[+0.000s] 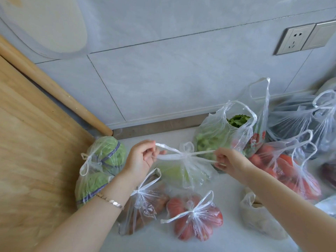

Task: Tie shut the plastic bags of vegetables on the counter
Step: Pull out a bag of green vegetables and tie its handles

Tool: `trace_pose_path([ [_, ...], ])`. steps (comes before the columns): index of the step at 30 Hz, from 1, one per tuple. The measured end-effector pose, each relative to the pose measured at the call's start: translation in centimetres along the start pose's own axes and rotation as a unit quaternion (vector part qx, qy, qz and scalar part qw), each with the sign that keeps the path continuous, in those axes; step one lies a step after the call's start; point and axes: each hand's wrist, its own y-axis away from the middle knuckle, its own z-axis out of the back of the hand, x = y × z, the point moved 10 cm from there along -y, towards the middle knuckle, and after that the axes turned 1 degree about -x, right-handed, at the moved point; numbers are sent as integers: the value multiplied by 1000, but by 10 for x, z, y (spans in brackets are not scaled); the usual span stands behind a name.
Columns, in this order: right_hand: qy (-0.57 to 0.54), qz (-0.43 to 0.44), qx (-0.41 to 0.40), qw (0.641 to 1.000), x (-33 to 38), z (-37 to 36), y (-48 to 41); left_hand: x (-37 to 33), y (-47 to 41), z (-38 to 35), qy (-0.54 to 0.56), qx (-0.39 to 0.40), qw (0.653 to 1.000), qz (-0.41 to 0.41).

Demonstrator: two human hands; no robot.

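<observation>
1. hands meet over the middle of the pale counter [227, 239]: the left hand [141, 159] and the right hand [230, 161] each pinch one handle of a clear plastic bag of pale green vegetables [183, 171] and hold the handles stretched out sideways.
2. fingers [151, 151] of the left hand are curled shut around the left handle; those of the right hand are closed on the thin right handle. a knot with a small loop [187, 148] sits between the two hands, above the bag's gathered neck.
3. this bag rests on the counter, near the middle, just in front of the wall.
4. to its left, a tied bag of cabbages [101, 166] leans against a wooden board [32, 142], with a wooden rolling pin [54, 88] behind it.
5. in front, nearer the person, lie a tied bag of brownish vegetables [143, 204] and a tied bag of tomatoes [195, 217], side by side.
6. behind the right hand stands a bag of leafy greens [223, 131] with its mouth open and handles up.
7. to the right lies a second bag of tomatoes [291, 170], its handles loose.
8. a bracelet [111, 200] circles the left wrist; a wall socket [294, 40] is on the tiles above.
</observation>
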Motion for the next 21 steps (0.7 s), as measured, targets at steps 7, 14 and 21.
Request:
trace_pose_path([
  [7, -16, 28, 120, 992, 44, -49, 8, -9, 0, -31, -547, 108, 829, 33],
  [14, 231, 70, 59, 969, 56, -40, 4, -27, -16, -13, -504, 24, 862, -52],
  [21, 18, -36, -100, 994, -25, 17, -18, 69, -16, 61, -78, -186, 963, 177],
])
